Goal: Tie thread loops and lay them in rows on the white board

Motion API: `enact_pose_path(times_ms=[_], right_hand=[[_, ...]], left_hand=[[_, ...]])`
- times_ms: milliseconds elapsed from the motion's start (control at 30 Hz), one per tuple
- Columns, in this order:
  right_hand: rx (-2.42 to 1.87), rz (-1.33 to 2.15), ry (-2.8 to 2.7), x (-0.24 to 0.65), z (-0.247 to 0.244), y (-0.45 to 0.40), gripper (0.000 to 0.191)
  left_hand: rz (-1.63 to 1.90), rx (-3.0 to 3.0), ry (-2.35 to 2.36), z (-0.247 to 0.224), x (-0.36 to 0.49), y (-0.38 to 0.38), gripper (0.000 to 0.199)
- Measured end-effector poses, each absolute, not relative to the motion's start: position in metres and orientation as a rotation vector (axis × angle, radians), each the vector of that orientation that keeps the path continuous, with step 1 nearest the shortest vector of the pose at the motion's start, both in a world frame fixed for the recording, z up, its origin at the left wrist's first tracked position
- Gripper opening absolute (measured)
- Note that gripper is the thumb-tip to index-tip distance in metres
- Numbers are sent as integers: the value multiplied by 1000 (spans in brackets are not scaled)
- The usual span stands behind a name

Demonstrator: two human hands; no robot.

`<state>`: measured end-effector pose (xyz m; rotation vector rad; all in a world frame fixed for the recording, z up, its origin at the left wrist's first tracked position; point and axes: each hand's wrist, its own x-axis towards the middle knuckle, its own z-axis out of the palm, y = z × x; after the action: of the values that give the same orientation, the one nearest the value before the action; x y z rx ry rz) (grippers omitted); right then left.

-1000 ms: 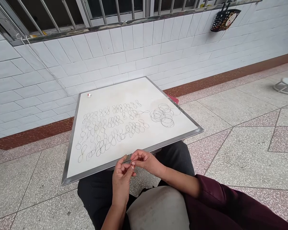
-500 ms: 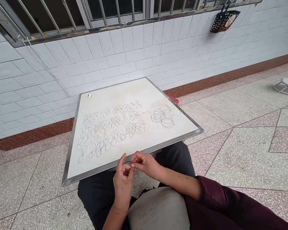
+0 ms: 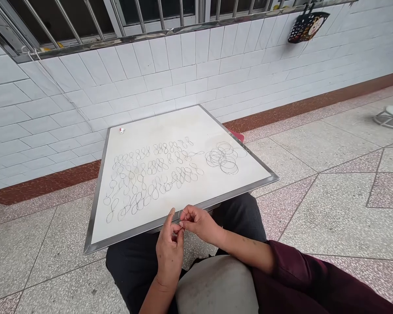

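Observation:
Just off the near edge of the white table [image 3: 170, 124], my hands meet over my lap. My right hand [image 3: 198, 222] pinches a thin wire loop [image 3: 182, 212], a small curve of which shows above the fingers. My left hand [image 3: 170, 246] is closed at thumb and fingertips on the lower part of the same wire, its index finger sticking up. Where the fingertips touch, the wire is mostly hidden. Rows of wire figure-eights [image 3: 153, 189] lie on the left and middle of the table. A heap of round wire rings [image 3: 222, 157] lies on the right.
A small white and red object [image 3: 122, 130] sits at the table's far left corner. Metal edging [image 3: 236, 192] borders the table. Behind it stands a tiled wall [image 3: 134, 83] with a barred window. A black basket [image 3: 308, 27] hangs at right; a stool [image 3: 391, 117] stands beyond.
Both hands stay together and have shifted slightly. More of the wire loop now shows above the right fingers. The wires on the table look the same.

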<state>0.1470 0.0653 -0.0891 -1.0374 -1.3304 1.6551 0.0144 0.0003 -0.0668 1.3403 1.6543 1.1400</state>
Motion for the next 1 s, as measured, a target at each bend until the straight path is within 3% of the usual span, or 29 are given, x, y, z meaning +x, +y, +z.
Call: enact_pose_path(times_ms=[200, 500, 833, 1000], right_hand=[[-988, 1683, -1239, 143, -97, 68, 23], [-901, 1783, -1237, 148, -93, 75, 33], [-783, 1862, -1209, 153, -82, 76, 41], [-758, 1885, -1230, 153, -82, 76, 41]], left_hand=[[1252, 1383, 1662, -72, 16, 3, 51], [1269, 981, 1479, -70, 16, 8, 76], [1190, 894, 1380, -69, 13, 8, 61], [1173, 837, 1349, -69, 11, 10, 64]])
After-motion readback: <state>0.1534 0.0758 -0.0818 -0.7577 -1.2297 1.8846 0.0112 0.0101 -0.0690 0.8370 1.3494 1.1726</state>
